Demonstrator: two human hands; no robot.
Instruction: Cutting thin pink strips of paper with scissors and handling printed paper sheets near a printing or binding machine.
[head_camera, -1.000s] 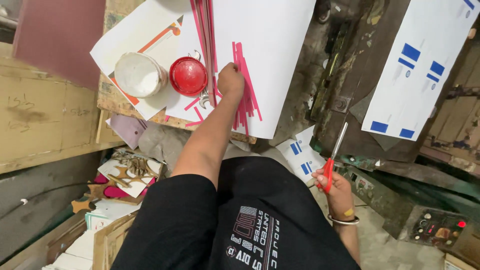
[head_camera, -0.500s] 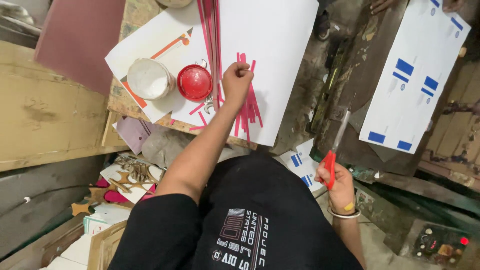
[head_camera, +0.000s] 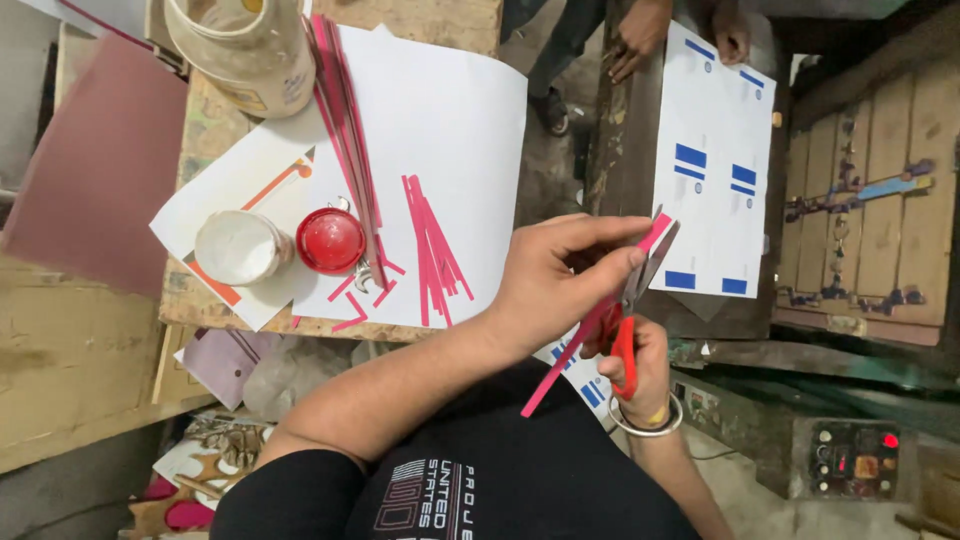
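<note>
My left hand (head_camera: 560, 280) pinches a long pink paper strip (head_camera: 560, 368) that slants down to the left. My right hand (head_camera: 640, 365) grips red-handled scissors (head_camera: 632, 320), whose blades cross the strip's upper end near my left fingertips. Both hands are raised above my lap, to the right of the wooden table (head_camera: 215, 310). On the table's white sheet (head_camera: 450, 130) lies a bunch of cut pink strips (head_camera: 432, 250), with a longer bundle of strips (head_camera: 345, 120) beside it.
A white cup (head_camera: 238, 246), a red lid (head_camera: 330, 240) and a large tub (head_camera: 245, 45) stand on the table. Another person's hands (head_camera: 640, 30) hold a white sheet with blue rectangles (head_camera: 712, 160) at upper right. A maroon board (head_camera: 95, 170) lies left.
My left hand left the strips on the table and came over with one pink strip to meet the scissors, which my right hand raised. The view shifted closer.
</note>
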